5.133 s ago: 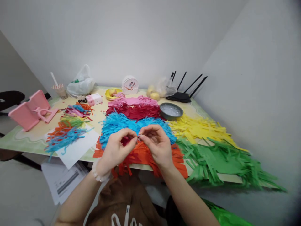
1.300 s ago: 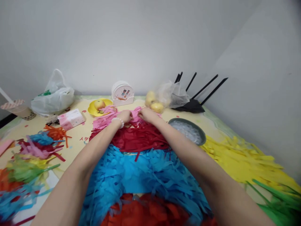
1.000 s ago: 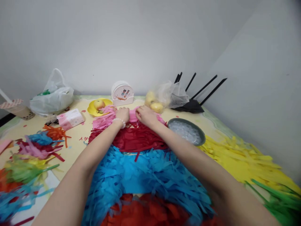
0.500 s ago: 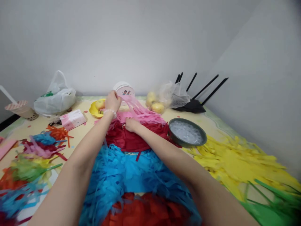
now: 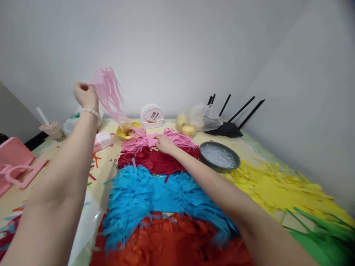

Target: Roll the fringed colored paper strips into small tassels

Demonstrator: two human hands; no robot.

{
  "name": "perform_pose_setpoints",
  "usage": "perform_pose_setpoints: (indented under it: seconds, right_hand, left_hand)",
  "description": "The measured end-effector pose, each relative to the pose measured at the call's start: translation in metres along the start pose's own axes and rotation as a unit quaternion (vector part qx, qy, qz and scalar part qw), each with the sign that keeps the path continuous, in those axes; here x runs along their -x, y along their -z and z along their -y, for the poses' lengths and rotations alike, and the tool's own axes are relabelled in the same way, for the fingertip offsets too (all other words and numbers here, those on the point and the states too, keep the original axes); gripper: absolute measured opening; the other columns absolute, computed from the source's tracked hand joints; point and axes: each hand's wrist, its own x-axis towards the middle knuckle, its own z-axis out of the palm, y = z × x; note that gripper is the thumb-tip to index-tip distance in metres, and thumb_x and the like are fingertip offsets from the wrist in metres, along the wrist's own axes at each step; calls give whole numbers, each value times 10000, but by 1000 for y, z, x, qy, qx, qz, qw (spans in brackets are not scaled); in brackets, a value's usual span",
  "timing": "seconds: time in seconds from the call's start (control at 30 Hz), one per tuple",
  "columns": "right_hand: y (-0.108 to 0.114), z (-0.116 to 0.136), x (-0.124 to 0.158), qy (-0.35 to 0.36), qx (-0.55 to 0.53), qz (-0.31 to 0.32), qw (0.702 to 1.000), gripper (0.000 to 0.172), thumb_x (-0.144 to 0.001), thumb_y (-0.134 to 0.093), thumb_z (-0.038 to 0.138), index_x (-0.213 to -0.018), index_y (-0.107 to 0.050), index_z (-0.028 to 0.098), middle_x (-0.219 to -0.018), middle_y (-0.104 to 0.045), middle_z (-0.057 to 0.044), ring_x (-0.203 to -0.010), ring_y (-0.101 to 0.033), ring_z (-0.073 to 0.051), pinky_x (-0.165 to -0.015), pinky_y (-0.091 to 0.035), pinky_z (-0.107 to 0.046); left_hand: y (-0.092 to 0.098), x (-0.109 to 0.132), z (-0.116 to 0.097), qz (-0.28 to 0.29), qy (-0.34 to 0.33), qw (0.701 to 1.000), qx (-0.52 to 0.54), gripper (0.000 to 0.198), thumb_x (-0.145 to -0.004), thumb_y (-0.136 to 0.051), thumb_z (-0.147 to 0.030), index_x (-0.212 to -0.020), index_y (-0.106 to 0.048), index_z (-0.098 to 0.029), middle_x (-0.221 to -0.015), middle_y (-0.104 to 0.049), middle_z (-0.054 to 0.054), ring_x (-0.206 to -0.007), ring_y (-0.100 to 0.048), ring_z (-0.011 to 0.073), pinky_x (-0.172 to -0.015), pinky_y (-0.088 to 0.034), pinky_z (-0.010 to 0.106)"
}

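Your left hand (image 5: 86, 96) is up high on the left, against the wall (image 5: 177, 48), thumb and fingers pinched on the pink fringe (image 5: 108, 88)! That fringe fans out to the right of your hand, strands streaming down in front of the yellow dish (image 5: 122, 133). Your right hand (image 5: 165, 145) is low at the far middle, over the pink pile (image 5: 180, 139), index finger reaching left, the others curled; whether they pinch anything, you can't tell from here.

Nearer you come the bands: red pile (image 5: 163, 164), then blue pile (image 5: 165, 192), then orange pile (image 5: 172, 240) right at the near edge, your right forearm slanting over them. Just right of the red sits the bowl (image 5: 213, 167), clear pieces (image 5: 219, 155) inside. Yellow pile (image 5: 277, 188) sprawls on the right, green pile (image 5: 321, 244) at the near right corner.

Far side: white holder (image 5: 152, 117) in the middle, bagged fruit (image 5: 188, 130) to its right, then the black router (image 5: 226, 129). Over left, the cup (image 5: 54, 131) stands upright with its straw, and the pink stand (image 5: 16, 159) sits nearer you.
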Motion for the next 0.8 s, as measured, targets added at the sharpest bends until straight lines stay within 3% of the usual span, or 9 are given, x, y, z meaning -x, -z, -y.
perform_pose_setpoints:
  seconds: [0.07,0.13,0.17,0.23,0.37,0.5,0.57,0.7,0.8]
  right_hand:
    - [22,16,29,31,-18,-32,999,267,-964,-575,222,-1204,-635,122,-1258,-653,-131,-1163,-614,-243,-1030,-473,-449]
    - [45,36,64,58,-35,-73,995,266,-953,-527,145,-1185,-649,100,-1235,-678,-149,-1181,-605,-236,-1069,-435,-395]
    - [55,49,84,69,-41,-96,992,280,-949,-509,138,-1192,-645,104,-1242,-679,-147,-1193,-595,-234,-1079,-422,-377]
    - [71,75,127,93,-63,-155,981,291,-952,-493,171,-1208,-627,131,-1257,-669,-131,-1207,-576,-230,-1083,-412,-371]
    - [78,123,205,190,-147,-283,928,277,-933,-542,227,-1200,-601,181,-1180,-676,-115,-1154,-588,-247,-1035,-447,-405]
    - [65,146,253,246,-118,-236,933,390,-902,-595,200,-1289,-549,181,-1232,-648,-140,-1155,-568,-282,-997,-461,-456]
    - [62,148,268,231,-78,-188,951,303,-893,-596,163,-1196,-607,178,-1128,-684,-133,-1054,-597,-284,-928,-477,-454]
    - [68,141,296,188,-61,-125,972,112,-877,-580,112,-896,-654,194,-886,-694,-86,-877,-613,-255,-804,-471,-402]
    - [84,135,318,157,-125,-111,973,140,-861,-546,93,-919,-631,188,-897,-686,-73,-860,-629,-229,-780,-488,-360]
  left_hand:
    - [43,6,-15,-11,-42,998,-42,240,-937,-357,-89,-1128,-478,-10,-1167,-589,75,-1099,-567,206,-936,-402,345]
    - [80,35,-34,27,-114,990,-81,209,-908,-475,-140,-1079,-541,-41,-1115,-604,46,-1081,-585,201,-951,-395,346]
    - [96,56,-43,63,-147,982,-100,157,-879,-519,-138,-995,-578,-49,-1045,-617,45,-1087,-590,226,-966,-386,371]
    - [122,109,-58,173,-241,934,-198,122,-868,-517,-114,-948,-602,-77,-1049,-620,98,-1107,-586,311,-961,-401,443]
    - [167,213,-74,320,-321,859,-239,123,-890,-484,-145,-912,-605,-148,-989,-621,120,-962,-612,294,-812,-462,395]
    - [210,275,-77,389,-369,824,-182,133,-902,-466,-143,-962,-585,-146,-1008,-609,120,-895,-596,261,-764,-462,374]
    - [226,292,-77,414,-371,819,-144,122,-907,-468,-151,-953,-581,-147,-987,-614,113,-865,-589,250,-750,-456,363]
    - [242,305,-74,466,-288,836,-7,83,-873,-504,-147,-927,-561,-175,-892,-633,48,-807,-587,201,-721,-439,305]
    - [249,304,-72,515,-210,824,110,41,-867,-517,-165,-877,-551,-185,-823,-633,-3,-733,-575,151,-685,-425,254]
